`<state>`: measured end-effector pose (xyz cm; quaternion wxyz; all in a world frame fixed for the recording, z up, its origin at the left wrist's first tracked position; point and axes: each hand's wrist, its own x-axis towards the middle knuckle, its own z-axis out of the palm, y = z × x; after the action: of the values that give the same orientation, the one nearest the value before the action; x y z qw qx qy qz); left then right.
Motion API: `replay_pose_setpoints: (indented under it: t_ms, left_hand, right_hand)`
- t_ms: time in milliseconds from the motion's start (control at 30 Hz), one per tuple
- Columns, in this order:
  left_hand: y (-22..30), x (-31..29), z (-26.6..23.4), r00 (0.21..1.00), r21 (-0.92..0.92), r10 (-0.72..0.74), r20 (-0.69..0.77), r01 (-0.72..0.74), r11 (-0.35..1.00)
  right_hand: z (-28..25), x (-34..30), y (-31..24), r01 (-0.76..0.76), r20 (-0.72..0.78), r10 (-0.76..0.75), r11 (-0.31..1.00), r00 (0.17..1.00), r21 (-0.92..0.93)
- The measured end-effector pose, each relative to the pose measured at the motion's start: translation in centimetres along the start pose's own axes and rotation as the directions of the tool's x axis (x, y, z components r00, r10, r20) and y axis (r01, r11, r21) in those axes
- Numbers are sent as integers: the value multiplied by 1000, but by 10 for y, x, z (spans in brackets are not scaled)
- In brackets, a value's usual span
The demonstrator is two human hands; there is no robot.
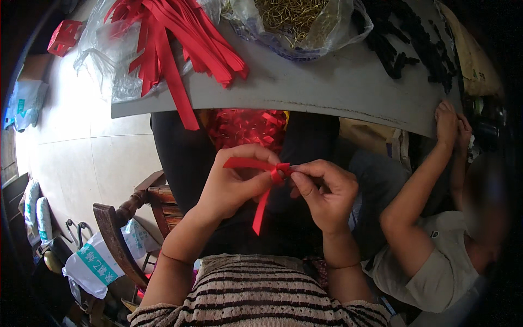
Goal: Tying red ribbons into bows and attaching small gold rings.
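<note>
Above my lap, a short red ribbon (261,211) is looped into a small knot with two loose tails. One tail points left across my fingers and the other hangs down. My left hand (235,182) is closed on the ribbon, thumb and fingers pinching it beside the knot. At the knot's right side, my right hand (328,192) pinches with thumb and forefinger. Something thin and pale shows at those fingertips, too small to name. Beyond my hands, between my knees, lies a heap of red ribbon pieces (248,129) with thin gold strands among them.
A grey table (316,82) spans the far side. On it lie long red ribbons (188,46) on clear plastic, a bag of gold wire-like ties (293,19) and black strips (400,35). A co-worker's hands (448,122) touch its right edge. A wooden chair (117,231) stands left.
</note>
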<state>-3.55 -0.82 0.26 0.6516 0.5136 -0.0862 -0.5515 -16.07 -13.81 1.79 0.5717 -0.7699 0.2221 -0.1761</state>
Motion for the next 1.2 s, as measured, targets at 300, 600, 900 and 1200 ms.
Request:
replay_pose_setpoints:
  t_ms: [300,600,900,1200]
  left_hand:
    - [-2,-1,3,907,391,405,114,-415,821]
    - [2,-2,-1,932,278,307,193,-353,893]
    - [-1,4,-4,876,319,323,360,-440,840]
    - [-7,3,5,918,200,318,236,-366,909]
  right_hand:
    - [-16,1,-9,-320,223,255,883,941,342]
    - [-31,1,0,-385,401,213,823,891,418]
    - [-23,3,-2,-259,372,152,930,916,259]
    - [-15,1,0,-43,259,11,992,966,116]
